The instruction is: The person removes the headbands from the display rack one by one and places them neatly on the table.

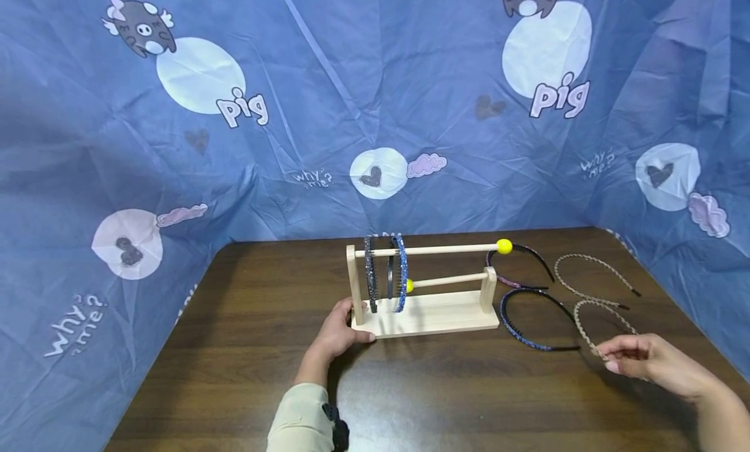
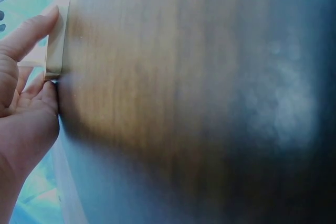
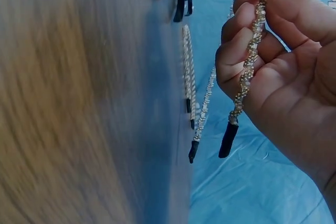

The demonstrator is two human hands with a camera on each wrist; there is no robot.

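Observation:
A pale wooden stand (image 1: 436, 314) with two rods is on the table; my left hand (image 1: 338, 333) grips the left end of its base, thumb along the front edge. In the left wrist view, thumb and fingers (image 2: 37, 90) close around the base's end. On the upper rod hang a dark glittery headband (image 1: 370, 279), a thin black headband (image 1: 390, 277) and a blue glittery headband (image 1: 403, 269). To the right of the stand, my right hand (image 1: 656, 361) pinches a gold beaded headband (image 3: 251, 59) between thumb and fingers, its black-tipped ends pointing down in the right wrist view.
A blue-beaded headband (image 1: 521, 337), a pink-and-black headband (image 1: 506, 282) and another gold braided headband (image 1: 592, 257) lie on the brown table (image 1: 263, 289), right of the stand. Yellow knobs cap the upper rod (image 1: 451, 249) and lower rod (image 1: 448, 281). A blue printed cloth (image 1: 328, 68) surrounds the table.

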